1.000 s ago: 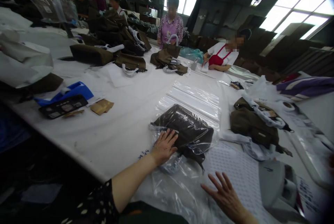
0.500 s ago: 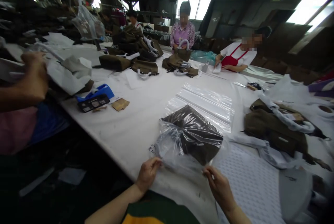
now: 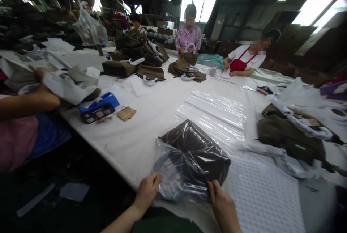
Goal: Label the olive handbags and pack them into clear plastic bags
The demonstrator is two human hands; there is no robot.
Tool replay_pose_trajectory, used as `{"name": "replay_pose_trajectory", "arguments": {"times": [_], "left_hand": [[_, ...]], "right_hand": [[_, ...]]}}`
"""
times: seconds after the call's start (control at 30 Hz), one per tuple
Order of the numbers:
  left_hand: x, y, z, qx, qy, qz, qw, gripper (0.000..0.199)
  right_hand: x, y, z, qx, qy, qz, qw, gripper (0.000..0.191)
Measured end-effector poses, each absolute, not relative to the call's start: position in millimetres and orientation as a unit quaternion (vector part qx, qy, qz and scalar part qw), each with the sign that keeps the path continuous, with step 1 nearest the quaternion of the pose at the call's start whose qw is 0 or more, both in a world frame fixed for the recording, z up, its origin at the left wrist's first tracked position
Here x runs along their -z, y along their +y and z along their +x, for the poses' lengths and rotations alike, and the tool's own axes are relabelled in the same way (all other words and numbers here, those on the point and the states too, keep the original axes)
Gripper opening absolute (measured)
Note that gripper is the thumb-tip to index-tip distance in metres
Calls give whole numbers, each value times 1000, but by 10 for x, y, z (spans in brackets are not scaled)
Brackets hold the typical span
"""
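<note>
A dark olive handbag (image 3: 200, 149) lies inside a clear plastic bag (image 3: 170, 175) at the table's near edge. My left hand (image 3: 148, 189) pinches the plastic at its left near corner. At the right near side, my right hand (image 3: 221, 198) grips the same plastic between thumb and fingers. The handbag's broad face shows through the shiny film; its lower left part is blurred by wrinkled plastic. Just beyond it, a stack of flat clear plastic bags (image 3: 214, 111) rests on the white table (image 3: 130, 135).
Bubble-textured white sheeting (image 3: 262, 193) and an olive bag with wrapped handles (image 3: 291, 135) lie to the right. A blue tape dispenser (image 3: 100, 104) sits at left, near a co-worker's arm (image 3: 32, 99) handling white paper. More olive bags (image 3: 138, 52) and two people stand across the table.
The plastic-wrapped handbag has come nearer to me and tilted up, with both hands still on the plastic. At left, the co-worker's arm has shifted under the white paper.
</note>
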State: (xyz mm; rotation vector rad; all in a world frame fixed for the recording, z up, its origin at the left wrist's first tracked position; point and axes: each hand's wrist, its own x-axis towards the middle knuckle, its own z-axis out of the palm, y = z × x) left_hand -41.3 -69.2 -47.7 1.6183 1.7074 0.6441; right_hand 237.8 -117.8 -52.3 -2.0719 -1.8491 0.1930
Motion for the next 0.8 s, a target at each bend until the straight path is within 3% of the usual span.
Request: {"name": "replay_pose_trajectory", "arguments": {"times": [0.13, 0.27, 0.57, 0.67, 0.8], "left_hand": [[296, -664, -275, -340, 519, 763, 181, 30], [354, -487, 128, -218, 377, 895, 99, 47], [788, -372, 256, -154, 430, 890, 5, 57], [823, -372, 252, -183, 427, 885, -3, 59], [1038, -228, 260, -247, 424, 871, 33, 62]], "right_hand": [[535, -1161, 2335, -53, -648, -749, 125, 38], [511, -1143, 2356, -90, -652, -740, 141, 37], [544, -1237, 2601, -116, -581, -727, 347, 39], [557, -1450, 3197, -119, -436, -776, 439, 36], [408, -1929, 4397, 1, -198, -804, 561, 43]]}}
